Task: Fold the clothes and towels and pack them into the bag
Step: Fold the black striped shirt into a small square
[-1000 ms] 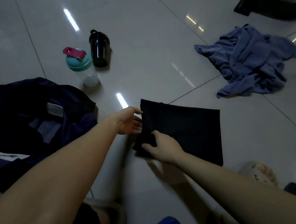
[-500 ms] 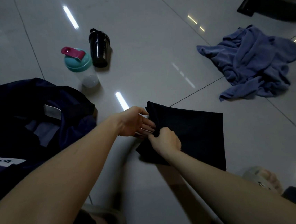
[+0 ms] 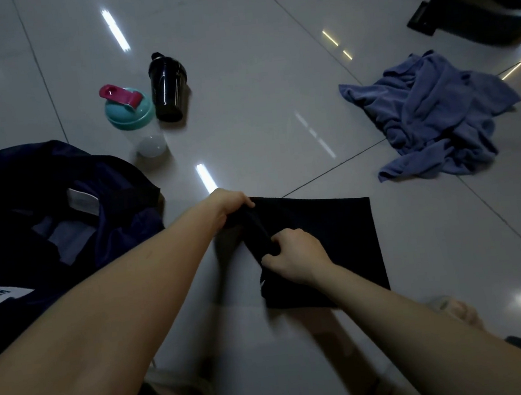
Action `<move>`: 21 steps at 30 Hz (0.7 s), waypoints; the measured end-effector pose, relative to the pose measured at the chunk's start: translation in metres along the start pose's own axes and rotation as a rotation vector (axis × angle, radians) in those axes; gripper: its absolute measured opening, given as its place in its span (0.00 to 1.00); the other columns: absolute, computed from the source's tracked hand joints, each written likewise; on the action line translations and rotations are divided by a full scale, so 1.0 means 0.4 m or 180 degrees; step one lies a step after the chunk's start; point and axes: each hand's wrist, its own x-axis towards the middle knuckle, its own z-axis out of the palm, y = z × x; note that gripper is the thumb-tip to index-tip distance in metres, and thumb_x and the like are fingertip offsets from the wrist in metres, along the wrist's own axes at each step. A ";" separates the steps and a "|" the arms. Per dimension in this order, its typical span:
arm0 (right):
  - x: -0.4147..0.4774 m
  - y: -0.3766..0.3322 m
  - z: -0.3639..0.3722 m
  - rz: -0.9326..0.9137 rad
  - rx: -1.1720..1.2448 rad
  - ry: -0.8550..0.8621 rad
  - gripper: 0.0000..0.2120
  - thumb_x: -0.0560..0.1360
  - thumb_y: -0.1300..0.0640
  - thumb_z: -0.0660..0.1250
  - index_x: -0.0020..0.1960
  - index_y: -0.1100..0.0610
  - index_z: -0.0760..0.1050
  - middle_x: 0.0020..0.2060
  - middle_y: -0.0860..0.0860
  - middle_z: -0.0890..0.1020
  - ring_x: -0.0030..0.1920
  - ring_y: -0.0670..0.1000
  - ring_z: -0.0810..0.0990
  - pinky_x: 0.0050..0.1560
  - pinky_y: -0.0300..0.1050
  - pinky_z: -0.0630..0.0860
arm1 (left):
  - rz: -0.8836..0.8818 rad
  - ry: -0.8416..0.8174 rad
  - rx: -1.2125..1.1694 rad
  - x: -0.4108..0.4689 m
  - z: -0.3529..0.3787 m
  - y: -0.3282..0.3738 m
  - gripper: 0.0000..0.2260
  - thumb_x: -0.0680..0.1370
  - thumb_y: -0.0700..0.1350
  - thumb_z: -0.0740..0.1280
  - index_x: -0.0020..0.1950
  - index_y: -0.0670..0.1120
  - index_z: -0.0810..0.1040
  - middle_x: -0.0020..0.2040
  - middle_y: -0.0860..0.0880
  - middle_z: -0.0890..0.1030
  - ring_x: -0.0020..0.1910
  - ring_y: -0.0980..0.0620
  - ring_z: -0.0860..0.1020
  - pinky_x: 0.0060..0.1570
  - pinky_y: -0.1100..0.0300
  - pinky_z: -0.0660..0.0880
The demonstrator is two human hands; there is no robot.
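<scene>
Black garment (image 3: 329,232) flat on floor (image 3: 261,117) near bag (image 3: 62,197); left hand (image 3: 229,205) and right hand (image 3: 293,256) both curl fingers round its raised left edge. Likely light, limp; best held at edge corners for folding

Black garment (image 3: 335,231) half-folded; blue towel (image 3: 430,123) crumpled; bag (image 3: 12,176) open

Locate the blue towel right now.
Head view, upper right: the blue towel lies crumpled on the tiled floor, apart from and beyond the black garment, near the dark furniture in the corner.
</scene>
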 end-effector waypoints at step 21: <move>-0.088 0.027 -0.190 -0.1228 -0.1451 0.1232 0.16 0.71 0.62 0.68 0.57 0.57 0.72 0.52 0.57 0.75 0.41 0.65 0.78 0.35 0.53 0.72 | 0.0134 -0.0344 -0.0427 -0.177 -0.226 -0.018 0.07 0.81 0.35 0.59 0.50 0.44 0.75 0.41 0.45 0.72 0.33 0.52 0.69 0.40 0.56 0.77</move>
